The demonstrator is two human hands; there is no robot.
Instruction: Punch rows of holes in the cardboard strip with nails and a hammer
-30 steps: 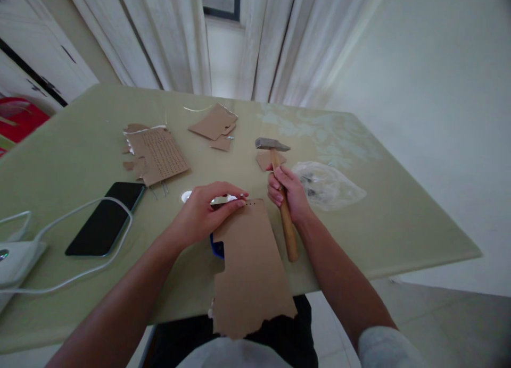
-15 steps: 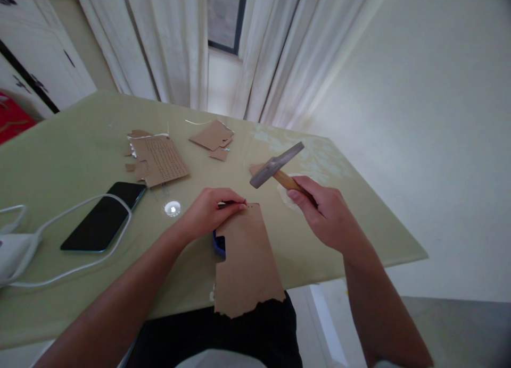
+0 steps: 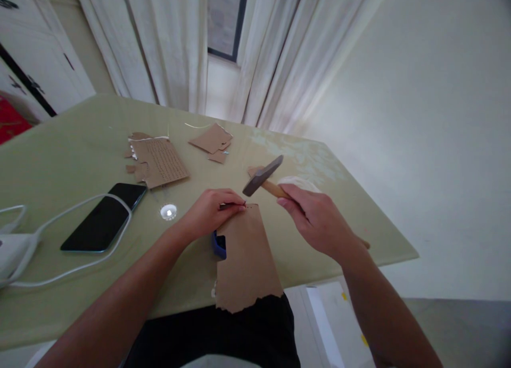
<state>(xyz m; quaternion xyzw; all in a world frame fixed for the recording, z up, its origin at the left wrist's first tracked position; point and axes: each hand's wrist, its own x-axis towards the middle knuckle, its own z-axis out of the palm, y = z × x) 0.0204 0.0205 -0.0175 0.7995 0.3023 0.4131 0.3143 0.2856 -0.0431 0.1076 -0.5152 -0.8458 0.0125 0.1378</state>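
Note:
My right hand (image 3: 319, 219) is wrapped round the wooden handle of a hammer (image 3: 263, 176), its grey metal head tilted just above and to the right of my left fingertips. My left hand (image 3: 211, 214) pinches what looks like a small nail (image 3: 245, 202) at the top edge of a brown cardboard piece (image 3: 248, 261). A few small dark holes run along that edge. The cardboard has a notched left side and a torn lower edge that overhangs the table. Beneath it, a blue object (image 3: 219, 247) shows only in part.
On the pale green table (image 3: 311, 261) lie a black phone (image 3: 104, 217), a white cable (image 3: 75, 275), a cardboard piece with rows of holes (image 3: 162, 160) and smaller scraps (image 3: 213, 139). A round shiny spot (image 3: 168, 212) is left of my hand. Curtains (image 3: 171, 49) hang behind.
My right hand has brought the hammer down and to the left, nearer my left fingertips. The left hand keeps its pinch at the cardboard's edge.

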